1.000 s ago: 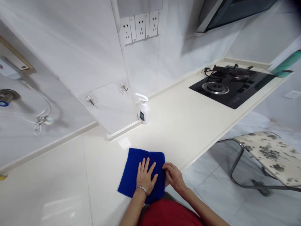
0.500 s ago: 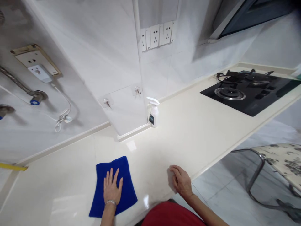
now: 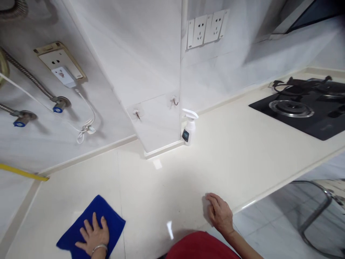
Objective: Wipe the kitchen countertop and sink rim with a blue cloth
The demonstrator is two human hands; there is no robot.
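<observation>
The cloth (image 3: 115, 223) lies flat on the left part of the counter (image 3: 231, 158), turned so that one corner points toward the back edge; its right corner reaches the seam, and its near side runs out of view at the bottom. The left hand (image 3: 94, 235) rests on top of it, palm down with fingers spread, pressing rather than gripping. The right hand (image 3: 221, 214) is by the counter's front edge, well apart from the cloth, with its fingers loosely bent. Nothing shows in it, but its palm side is hidden, so I cannot tell how far it is closed.

The step in hand looks like a wiping stroke on the left side, made by the left hand alone, while the right seems to serve as a prop. Carrying the stroke on would call for even pressure through the flat palm, so that the cloth slides without bunching. Toward the back left corner, it would need care around the hose (image 3: 24, 173), which ends there. Toward the right, the bottle (image 3: 190, 132), upright beside the pillar (image 3: 159, 129) at the back, would need a path around it or lifting aside.
</observation>
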